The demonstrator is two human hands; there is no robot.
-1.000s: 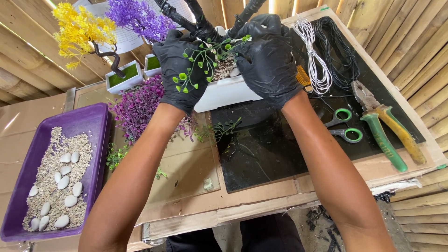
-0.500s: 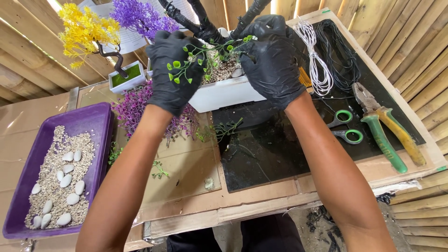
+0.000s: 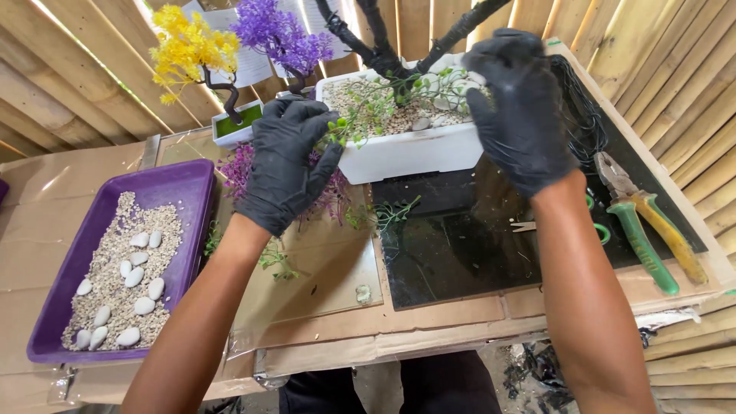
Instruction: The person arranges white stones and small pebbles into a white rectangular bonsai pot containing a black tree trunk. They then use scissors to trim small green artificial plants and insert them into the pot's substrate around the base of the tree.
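We see one white rectangular planter (image 3: 414, 149) on the far middle of the worktable (image 3: 322, 314), its long axis running left to right, with one dark branching trunk (image 3: 383, 54) rising from its gravel. Our gloved left hand (image 3: 287, 165) curls against the planter's left end, fingers pinching a green sprig (image 3: 345, 126), while our gloved right hand (image 3: 517, 107) is bent over the right rim; we cannot tell whether it grasps anything. To the left lie one purple tray (image 3: 180, 184) of gravel and white stones and two small trees, one yellow (image 3: 188, 46), one purple (image 3: 280, 34); one pair of pliers (image 3: 644, 222) lies right.
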